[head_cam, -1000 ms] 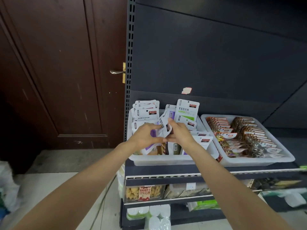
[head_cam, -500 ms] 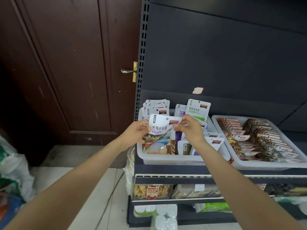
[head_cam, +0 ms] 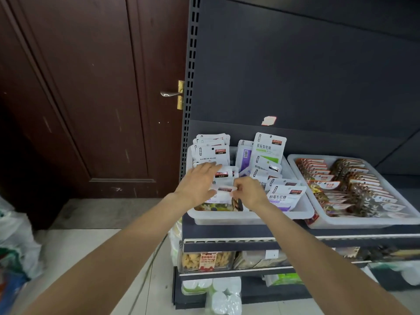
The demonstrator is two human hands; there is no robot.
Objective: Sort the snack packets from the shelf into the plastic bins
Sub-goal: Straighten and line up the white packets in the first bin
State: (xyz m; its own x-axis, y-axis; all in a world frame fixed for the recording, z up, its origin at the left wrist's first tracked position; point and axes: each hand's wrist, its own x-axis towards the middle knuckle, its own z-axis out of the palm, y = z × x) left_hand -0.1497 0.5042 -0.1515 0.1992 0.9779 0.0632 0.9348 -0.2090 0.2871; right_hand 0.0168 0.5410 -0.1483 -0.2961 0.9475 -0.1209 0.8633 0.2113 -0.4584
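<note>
Two bare forearms enter from the near edge, one from the near left, one from the near right, both uncovered along their whole visible length, with no sleeve or cuff showing. The left hand (head_cam: 197,186) and the right hand (head_cam: 250,193) are ungloved. Neither wrist carries a watch or band, and no ring shows on the fingers (head_cam: 210,165) that are visible.

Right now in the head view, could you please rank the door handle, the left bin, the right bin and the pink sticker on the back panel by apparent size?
1. right bin and left bin: similar, and the right one is cut off, so unranked
2. door handle
3. pink sticker
</note>
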